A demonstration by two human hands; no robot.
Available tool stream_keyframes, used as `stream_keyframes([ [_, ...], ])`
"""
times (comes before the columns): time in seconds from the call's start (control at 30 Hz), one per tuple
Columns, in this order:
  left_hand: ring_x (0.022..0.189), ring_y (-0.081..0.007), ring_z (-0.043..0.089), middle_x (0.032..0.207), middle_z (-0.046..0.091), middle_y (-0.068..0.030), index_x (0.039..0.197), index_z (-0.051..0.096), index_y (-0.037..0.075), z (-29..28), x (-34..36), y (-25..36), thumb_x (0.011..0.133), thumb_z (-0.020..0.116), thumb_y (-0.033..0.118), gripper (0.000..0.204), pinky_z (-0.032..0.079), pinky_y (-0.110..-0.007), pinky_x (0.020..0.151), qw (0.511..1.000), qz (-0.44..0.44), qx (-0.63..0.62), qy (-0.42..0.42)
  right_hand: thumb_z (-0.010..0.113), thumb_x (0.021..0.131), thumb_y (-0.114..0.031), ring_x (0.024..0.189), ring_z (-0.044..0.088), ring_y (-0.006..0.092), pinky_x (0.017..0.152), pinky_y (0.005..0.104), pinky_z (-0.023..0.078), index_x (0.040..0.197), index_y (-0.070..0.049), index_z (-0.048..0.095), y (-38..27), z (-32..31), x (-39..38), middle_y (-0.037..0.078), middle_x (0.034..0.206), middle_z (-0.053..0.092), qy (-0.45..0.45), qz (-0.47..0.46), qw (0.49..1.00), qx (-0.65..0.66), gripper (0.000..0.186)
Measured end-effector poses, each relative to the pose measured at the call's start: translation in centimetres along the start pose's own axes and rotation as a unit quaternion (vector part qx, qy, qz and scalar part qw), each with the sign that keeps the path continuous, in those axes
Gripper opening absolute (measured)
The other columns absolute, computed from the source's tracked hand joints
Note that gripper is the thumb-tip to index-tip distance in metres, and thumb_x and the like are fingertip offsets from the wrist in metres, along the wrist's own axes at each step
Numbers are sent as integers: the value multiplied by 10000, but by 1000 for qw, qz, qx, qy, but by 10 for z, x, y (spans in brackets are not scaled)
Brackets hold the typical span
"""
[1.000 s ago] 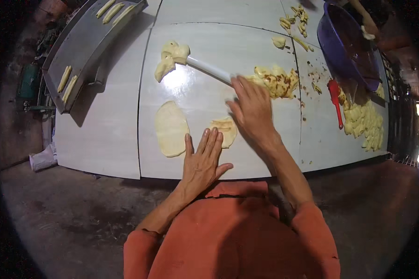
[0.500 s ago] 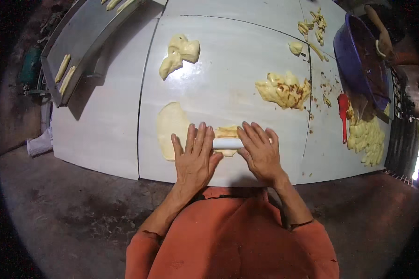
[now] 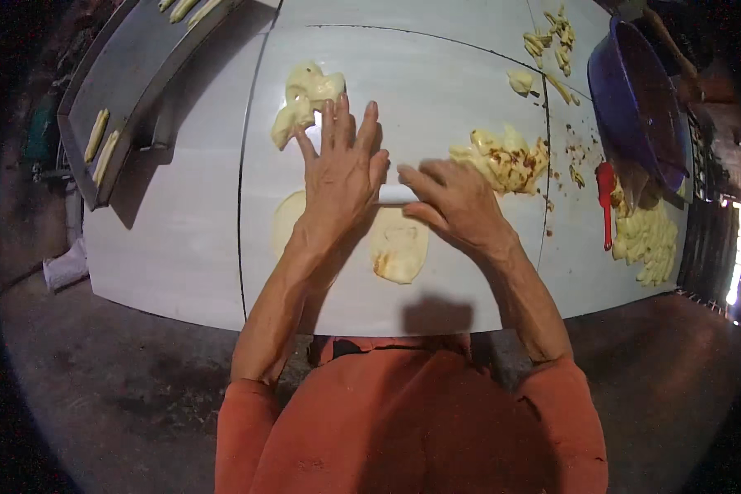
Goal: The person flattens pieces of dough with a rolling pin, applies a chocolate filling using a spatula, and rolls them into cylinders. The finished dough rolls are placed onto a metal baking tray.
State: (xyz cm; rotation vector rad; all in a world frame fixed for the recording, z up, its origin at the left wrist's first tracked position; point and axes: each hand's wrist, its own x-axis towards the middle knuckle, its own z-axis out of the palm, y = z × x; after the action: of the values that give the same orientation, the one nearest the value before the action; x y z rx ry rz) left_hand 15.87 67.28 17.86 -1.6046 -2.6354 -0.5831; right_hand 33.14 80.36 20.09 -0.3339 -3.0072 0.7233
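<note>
Left hand (image 3: pixel 339 175) is flat, fingers spread; right hand (image 3: pixel 461 202) is curled, can't tell if gripping. They hide both ends of a white cylindrical rolling pin (image 3: pixel 398 194) at the brown-smeared, pale-yellow dough oval (image 3: pixel 402 245)'s far edge.

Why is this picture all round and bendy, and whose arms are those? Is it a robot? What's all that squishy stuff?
No robot here! It's a person with two bare hands. A wide-seeing camera on their head looks down, so straight edges bend.

Between the left hand and right hand you can see a white rolling pin; the palms hide the rest. The left hand lies flat with fingers spread.

The squishy stuff looks like dough. A flat piece lies by the pin, on the white table. Farther away are a pale lump and a brown-streaked pile. A purple tub stands on the right.
</note>
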Motion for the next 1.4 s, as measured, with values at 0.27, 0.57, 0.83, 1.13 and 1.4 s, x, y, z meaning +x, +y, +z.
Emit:
stream_keyframes([
  [0.27, 1541, -424, 286, 1653, 319, -240, 1564, 426, 56, -23, -73, 12, 1008, 596, 295, 629, 223, -718, 1184, 993, 102, -54, -39, 672, 936, -471, 1253, 564, 366, 1048, 532, 417, 1468, -148, 570, -41, 12, -57, 180, 1421, 572, 26, -4, 999, -22, 631],
  [0.57, 1511, -358, 370, 1593, 470, -153, 1531, 483, 75, -20, -186, 39, 976, 644, 444, 685, 206, -723, 1177, 989, 72, -48, -124, 733, 903, -384, 1298, 562, 265, 1080, 519, 396, 1465, -248, 569, -73, 66, -136, 57, 1417, 609, 66, 47, 989, -123, 601],
  [0.83, 1522, -339, 357, 1623, 426, -139, 1560, 454, 104, -29, -133, 31, 978, 640, 448, 702, 105, -798, 1141, 995, 34, -12, -95, 711, 932, -336, 1206, 548, 273, 1031, 504, 385, 1451, -204, 607, -48, 37, -96, 103, 1360, 574, 52, 45, 995, -76, 545],
  [1.13, 1509, -398, 356, 1572, 435, -248, 1518, 472, 56, 4, 1, 6, 1051, 509, 309, 532, 129, -792, 1143, 998, 7, 54, 9, 623, 1005, -444, 1399, 417, 381, 1129, 573, 306, 1446, -130, 576, 3, 16, 17, 206, 1564, 426, 197, 100, 961, -167, 544],
  [1.4, 1478, -388, 402, 1536, 494, -214, 1483, 525, 50, -11, -7, 2, 1035, 564, 230, 485, 206, -701, 1172, 993, 24, -37, 113, 692, 961, -239, 879, 653, 259, 784, 425, 508, 1383, -118, 614, 15, 4, 6, 80, 962, 648, 161, -14, 985, -57, 446],
])
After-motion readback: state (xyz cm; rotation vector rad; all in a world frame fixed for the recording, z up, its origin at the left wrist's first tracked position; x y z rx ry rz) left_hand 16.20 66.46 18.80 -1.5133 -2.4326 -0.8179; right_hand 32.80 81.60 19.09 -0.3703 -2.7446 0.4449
